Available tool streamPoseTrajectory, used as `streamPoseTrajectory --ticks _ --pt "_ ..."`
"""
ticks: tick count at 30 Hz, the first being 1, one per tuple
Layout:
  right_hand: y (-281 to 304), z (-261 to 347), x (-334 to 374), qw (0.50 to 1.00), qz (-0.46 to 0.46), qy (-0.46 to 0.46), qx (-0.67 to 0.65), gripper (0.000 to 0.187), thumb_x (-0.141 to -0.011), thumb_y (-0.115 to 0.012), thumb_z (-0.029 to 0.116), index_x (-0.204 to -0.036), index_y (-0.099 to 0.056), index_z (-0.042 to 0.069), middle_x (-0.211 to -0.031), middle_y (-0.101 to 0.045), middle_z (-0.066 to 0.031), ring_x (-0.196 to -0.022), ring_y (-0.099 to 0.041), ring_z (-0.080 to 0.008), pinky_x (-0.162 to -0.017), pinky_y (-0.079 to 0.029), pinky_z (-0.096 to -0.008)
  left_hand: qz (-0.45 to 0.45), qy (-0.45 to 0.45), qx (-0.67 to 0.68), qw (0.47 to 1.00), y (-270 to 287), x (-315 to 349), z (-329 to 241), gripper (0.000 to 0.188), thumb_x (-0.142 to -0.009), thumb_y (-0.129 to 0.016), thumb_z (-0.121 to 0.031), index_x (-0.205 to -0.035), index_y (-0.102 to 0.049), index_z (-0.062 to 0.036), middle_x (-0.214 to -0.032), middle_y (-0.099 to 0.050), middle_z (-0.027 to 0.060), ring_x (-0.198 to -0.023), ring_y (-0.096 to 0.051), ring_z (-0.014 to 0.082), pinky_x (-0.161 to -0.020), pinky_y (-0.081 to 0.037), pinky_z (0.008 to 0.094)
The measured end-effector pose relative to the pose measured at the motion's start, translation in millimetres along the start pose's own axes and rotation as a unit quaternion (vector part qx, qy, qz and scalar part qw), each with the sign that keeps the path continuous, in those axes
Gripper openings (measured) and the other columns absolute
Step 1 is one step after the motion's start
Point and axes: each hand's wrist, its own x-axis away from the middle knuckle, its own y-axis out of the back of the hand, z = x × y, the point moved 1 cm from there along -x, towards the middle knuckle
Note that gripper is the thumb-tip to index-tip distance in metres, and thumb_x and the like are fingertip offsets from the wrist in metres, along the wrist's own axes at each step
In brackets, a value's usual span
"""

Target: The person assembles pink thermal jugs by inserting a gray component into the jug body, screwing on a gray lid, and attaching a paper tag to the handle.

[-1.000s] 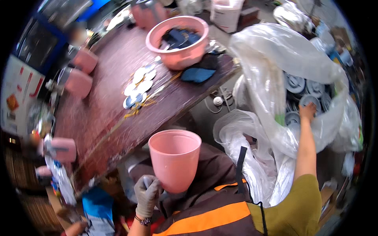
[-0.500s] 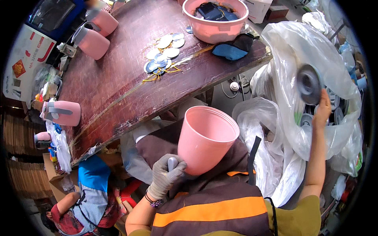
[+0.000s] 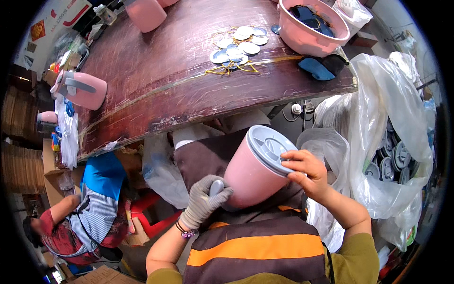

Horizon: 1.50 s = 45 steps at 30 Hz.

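1. Your pink jug (image 3: 253,177) is off the counter (image 3: 156,61), on your side of its near edge and left of its right front corner, over the lap of your brown apron (image 3: 255,246).
2. The jug's long axis tilts: base down and left toward your left hand (image 3: 205,201), mouth up and right, away from your body.
3. The grey lid (image 3: 267,142) covers that mouth, its face slanted with the jug; you can't tell from here whether it is fully seated.
4. Your right hand (image 3: 307,173) is the nearer one to the lid, which lies just left of its palm; its bare fingers and thumb touch the lid's right edge.
5. Your gloved left hand is closed around the jug's grey handle (image 3: 216,188), low on the left side.
6. More grey lids (image 3: 401,156) lie in the clear bag (image 3: 383,94), right of your right forearm.
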Motion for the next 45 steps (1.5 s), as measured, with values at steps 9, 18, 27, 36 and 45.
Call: streamPoseTrajectory --ticks 9,18,27,36,45 --pt "-6 1 -11 0.986 0.056 -0.139 -0.069 0.023 -0.086 -0.065 0.015 -0.107 -0.072 0.008 -0.119 -0.062 -0.0121 -0.112 -0.055 -0.0258 -0.095 -0.042 -0.0349 0.268 -0.029 0.005 0.963 -35 15 -28 0.032 -0.085 -0.071 -0.020 -0.110 -0.056 -0.0076 -0.090 -0.061 0.0085 -0.081 -0.061 0.0199 -0.075 -0.047 0.0315" --pt "10 20 -29 0.960 0.274 0.052 -0.009 0.043 -0.074 -0.071 0.013 -0.116 -0.062 0.012 -0.144 -0.040 -0.0151 -0.128 -0.043 -0.0376 -0.105 -0.037 -0.0433 0.250 0.246 -0.162 0.922 13 38 33 0.049 -0.088 -0.060 -0.048 -0.098 -0.063 -0.0006 -0.085 -0.064 0.0110 -0.079 -0.059 0.0196 -0.074 -0.047 0.0338" --pt "1 24 -19 0.974 0.137 0.104 0.149 0.047 -0.073 -0.074 0.032 -0.111 -0.061 0.007 -0.107 -0.058 -0.0113 -0.097 -0.057 -0.0310 -0.086 -0.048 -0.0396 0.276 0.321 0.010 0.906 12 52 76 0.044 -0.089 -0.060 -0.041 -0.101 -0.060 0.0019 -0.088 -0.062 0.0147 -0.080 -0.058 0.0173 -0.074 -0.045 0.0318" --pt "-23 -5 9 0.986 -0.046 0.006 0.158 0.042 -0.073 -0.075 0.037 -0.095 -0.061 0.004 -0.093 -0.061 -0.0116 -0.087 -0.060 -0.0301 -0.078 -0.048 -0.0378 0.069 0.278 0.119 0.951 16 35 -41 0.029 -0.084 -0.065 -0.014 -0.109 -0.056 -0.0020 -0.089 -0.062 0.0063 -0.077 -0.059 0.0118 -0.071 -0.047 0.0232" --pt "-4 0 40 0.988 -0.023 0.121 0.089 0.052 -0.068 -0.080 0.029 -0.110 -0.063 0.004 -0.107 -0.062 -0.0115 -0.093 -0.061 -0.0290 -0.080 -0.051 -0.0394 0.259 0.346 -0.146 0.890 4 41 14 0.037 -0.090 -0.059 -0.032 -0.107 -0.065 0.0001 -0.093 -0.066 0.0103 -0.083 -0.058 0.0150 -0.076 -0.047 0.0303"
